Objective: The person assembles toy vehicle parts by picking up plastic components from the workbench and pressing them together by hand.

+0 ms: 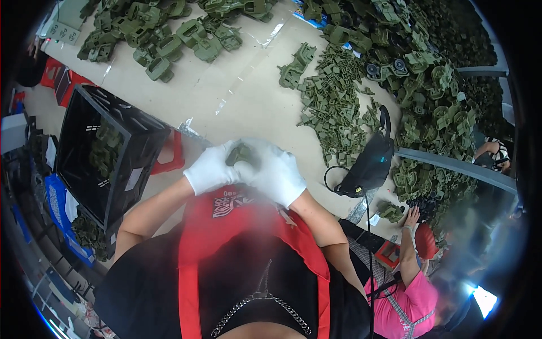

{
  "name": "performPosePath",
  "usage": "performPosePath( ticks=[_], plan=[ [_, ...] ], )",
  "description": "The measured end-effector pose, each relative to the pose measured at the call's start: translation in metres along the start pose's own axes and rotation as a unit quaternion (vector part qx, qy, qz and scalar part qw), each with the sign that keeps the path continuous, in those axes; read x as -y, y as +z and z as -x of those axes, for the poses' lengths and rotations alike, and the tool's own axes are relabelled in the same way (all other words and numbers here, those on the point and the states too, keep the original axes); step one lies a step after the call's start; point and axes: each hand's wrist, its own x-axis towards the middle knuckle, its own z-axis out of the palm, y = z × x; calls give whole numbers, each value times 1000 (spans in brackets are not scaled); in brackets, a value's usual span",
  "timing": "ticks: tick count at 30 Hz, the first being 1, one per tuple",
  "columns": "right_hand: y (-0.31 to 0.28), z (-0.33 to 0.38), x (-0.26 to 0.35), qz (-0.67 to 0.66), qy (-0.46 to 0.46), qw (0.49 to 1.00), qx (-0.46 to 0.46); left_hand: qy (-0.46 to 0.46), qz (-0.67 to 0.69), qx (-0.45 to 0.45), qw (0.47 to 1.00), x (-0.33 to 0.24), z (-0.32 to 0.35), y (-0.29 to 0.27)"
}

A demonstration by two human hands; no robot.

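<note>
Gloved left hand (212, 169) and right hand (274, 174): fingers clamped on green plastic part (240, 154) before red apron (209, 243), perhaps for steadiness; right grip hazy, less certain. Small-parts pile (333, 107) on table (248, 90), within reach.

A bare lane of desk (259, 101) runs from the near edge toward the far side, between green vehicle bodies (157, 52) at far left and small green parts (332, 121) on the right, one loose body (293, 70) jutting in. A black bag (370, 168) blocks the near edge beyond the right hand (274, 174); a black crate (145, 153) crowds that edge's left.
</note>
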Motion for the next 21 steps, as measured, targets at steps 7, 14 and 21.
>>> performPosePath(
  ticks=[7,14,21],
  plan=[
    [4,2,-44,-290,-33,955,49,13,-8,20,1000,-10,14,4],
    [7,6,-30,-231,26,972,26,-19,-50,0,999,-15,15,7],
    [9,0,-60,-339,16,941,12,34,-74,14,997,-11,-1,11]
  ],
)
